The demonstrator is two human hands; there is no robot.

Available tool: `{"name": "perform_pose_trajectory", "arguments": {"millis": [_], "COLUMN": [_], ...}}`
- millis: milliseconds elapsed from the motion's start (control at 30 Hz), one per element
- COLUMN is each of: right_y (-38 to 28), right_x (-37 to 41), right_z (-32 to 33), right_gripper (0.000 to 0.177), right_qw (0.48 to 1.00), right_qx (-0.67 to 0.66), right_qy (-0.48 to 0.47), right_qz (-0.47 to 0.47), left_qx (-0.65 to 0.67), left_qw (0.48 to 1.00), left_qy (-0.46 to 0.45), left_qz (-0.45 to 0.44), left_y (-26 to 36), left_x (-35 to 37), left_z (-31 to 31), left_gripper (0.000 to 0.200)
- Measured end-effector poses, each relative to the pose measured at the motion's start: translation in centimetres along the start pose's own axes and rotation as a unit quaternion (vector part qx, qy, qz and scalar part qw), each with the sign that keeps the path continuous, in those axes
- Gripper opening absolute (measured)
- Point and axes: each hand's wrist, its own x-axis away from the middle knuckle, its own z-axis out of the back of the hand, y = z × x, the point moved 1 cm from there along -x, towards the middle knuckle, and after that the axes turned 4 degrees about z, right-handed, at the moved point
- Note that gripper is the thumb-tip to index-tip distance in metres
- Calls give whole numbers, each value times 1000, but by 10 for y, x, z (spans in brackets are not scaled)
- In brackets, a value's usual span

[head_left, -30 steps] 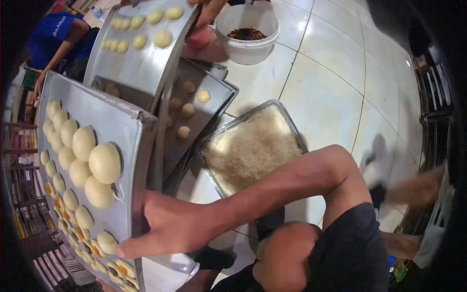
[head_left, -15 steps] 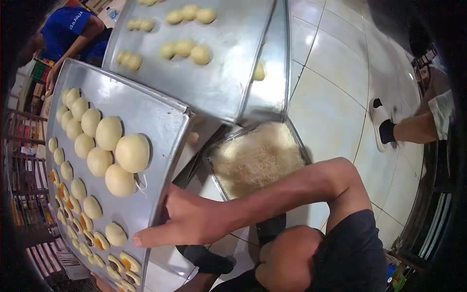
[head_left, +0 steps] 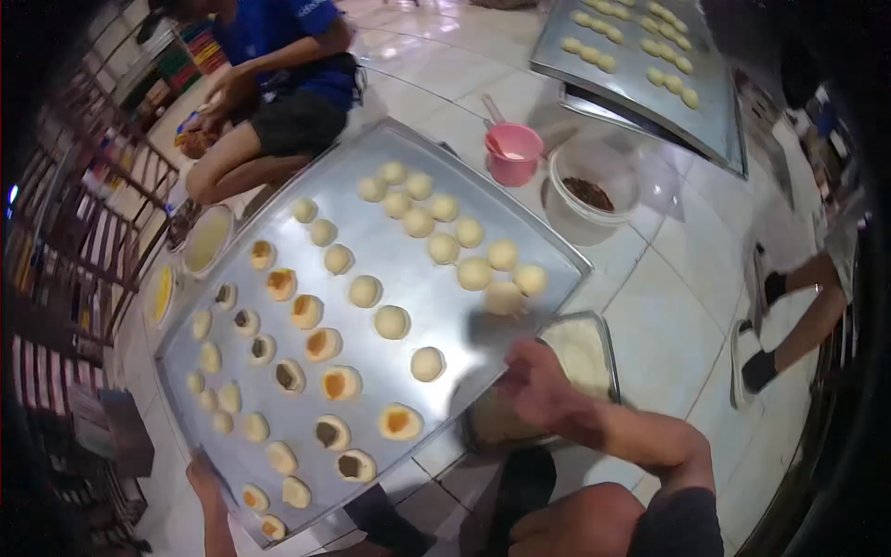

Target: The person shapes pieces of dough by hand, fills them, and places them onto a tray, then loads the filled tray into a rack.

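A large metal baking tray (head_left: 418,345) lies in front of me, bearing dough balls (head_left: 391,322) and flattened dough pieces topped with orange or dark brown filling (head_left: 340,382). At its near left edge, my left hand (head_left: 206,481) is closed around the rim, its fingers partly hidden. My right hand (head_left: 540,382), smeared by motion, hovers just off the right edge, fingertips near the rim. The dough ball nearest it (head_left: 504,298) is blurred. Below that hand sits a square pan (head_left: 608,357) holding a pale, shredded-looking layer, partly covered by my arm.
Behind the tray stand a pink cup (head_left: 515,156) and a clear tub (head_left: 594,200) with dark brown contents. Stacked trays of dough (head_left: 640,84) rest at the back right. A person in blue (head_left: 278,84) crouches back left; another person's leg (head_left: 798,320) shows at right.
The tilted tray is now lower and flatter. My right hand has come off its right edge. My view has turned, with the stacked trays now farther off at the right.
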Motion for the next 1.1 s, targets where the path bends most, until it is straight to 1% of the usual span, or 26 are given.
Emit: {"name": "perform_pose_trajectory", "arguments": {"millis": [33, 100, 167, 200, 233, 267, 333, 367, 467, 600, 667, 733, 833, 867, 1000, 1067, 1100], "right_y": [10, 14, 16, 27, 41, 40, 34, 30, 27, 52, 45, 37, 39, 41, 22, 41, 34], "right_x": [-6, -16, -24, -35, -43, -47, -80, -95, -128, -161, -175, -171, -179, -181, -179, -184, -178], "right_z": [-4, -8, -4, 9, 20, 19, 18, 16, 25, 44, 42, 62, 69, 68, 54, 75, 71], "right_gripper": [7, 7, 9, 10, 15, 15, 15, 16, 17, 21, 24, 27, 31, 31, 42, 50, 50], "right_qw": [1000, 983, 926, 933, 938, 938, 955, 961, 973, 971, 964, 951, 926, 925, 862, 861, 859], "right_qx": [10, -134, -278, -279, -282, -283, -223, -191, -95, 33, 97, 158, 252, 251, 391, 367, 367], "right_qy": [-10, 96, 202, 170, 141, 139, 126, 126, 122, 132, 127, 122, 86, 82, 20, 21, 7], "right_qz": [1, -79, -158, -152, -143, -141, -147, -153, -169, -197, -212, -235, -268, -275, -321, -350, -356], "left_qx": [15, 41, 61, 71, 77, 79, 81, 78, 29, -43, -75, -114, -170, -189, -259, -291, -312], "left_qw": [999, 995, 986, 980, 972, 972, 959, 959, 955, 940, 932, 923, 913, 909, 897, 886, 881], "left_qy": [-23, -62, -97, -113, -132, -130, -75, -78, -69, -70, -64, -61, -43, -37, -4, 9, 17], "left_qz": [-20, -67, -121, -148, -179, -181, -260, -262, -288, -331, -348, -363, -369, -370, -359, -362, -355], "left_y": [-1, 2, 20, 14, -3, 1, 19, 28, 65, 127, 124, 124, 119, 124, 129, 133, 126], "left_x": [-14, -34, -49, -58, -77, -75, -70, -69, -45, -13, -14, -19, -28, -36, -41, -61, -71], "left_z": [-19, -43, -68, -77, -81, -96, -117, -117, -145, -178, -181, -184, -181, -186, -190, -186, -180], "left_gripper": [55, 51, 52, 55, 58, 58, 61, 61, 59, 57, 56, 55, 54, 53, 52, 51, 51]}}
